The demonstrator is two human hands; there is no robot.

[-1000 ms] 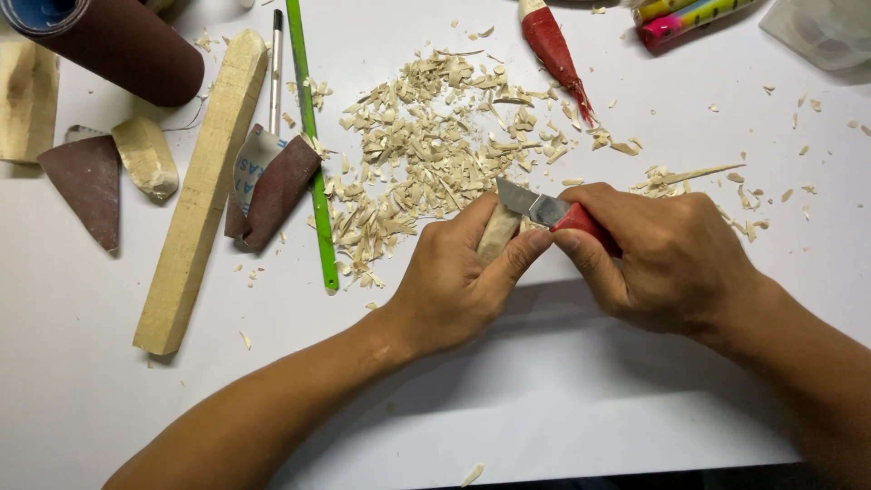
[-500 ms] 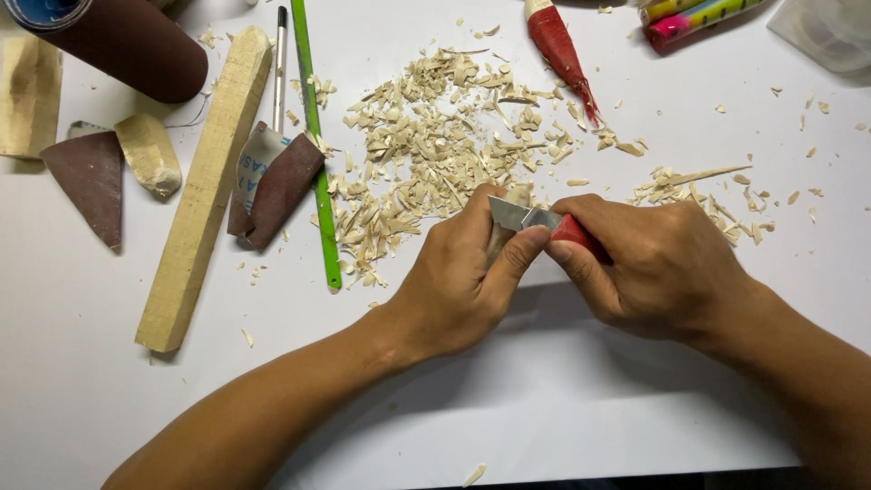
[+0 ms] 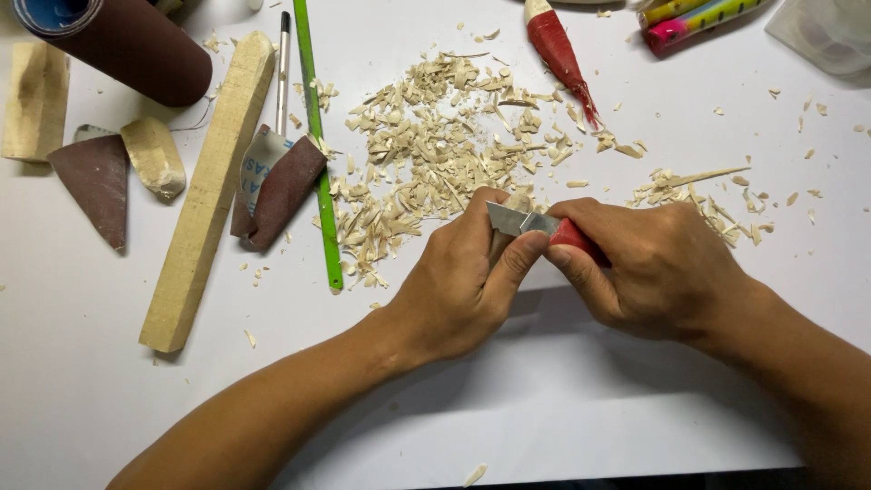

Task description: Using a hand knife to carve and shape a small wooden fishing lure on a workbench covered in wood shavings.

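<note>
My left hand (image 3: 458, 281) is closed around a small pale wood piece (image 3: 519, 201), of which only the top shows above the fingers. The thumb presses against the back of a steel knife blade (image 3: 513, 219). My right hand (image 3: 658, 268) grips the knife's red handle (image 3: 572, 236), and the blade lies across the wood piece. Both hands meet over the white table (image 3: 562, 399), just below a heap of wood shavings (image 3: 435, 154).
A long square wood stick (image 3: 210, 186), a green pencil (image 3: 318, 145), a pen (image 3: 283, 63), folded sandpaper (image 3: 277, 191), a sandpaper roll (image 3: 127, 45), a sandpaper triangle (image 3: 95, 181) and wood blocks (image 3: 36, 100) lie left. A red carved lure (image 3: 558, 50), painted lures (image 3: 699, 18) and a clear container (image 3: 826, 32) sit at top.
The knife blade has shifted a little down and left across the wood piece. Both hands have stayed close to the same spot.
</note>
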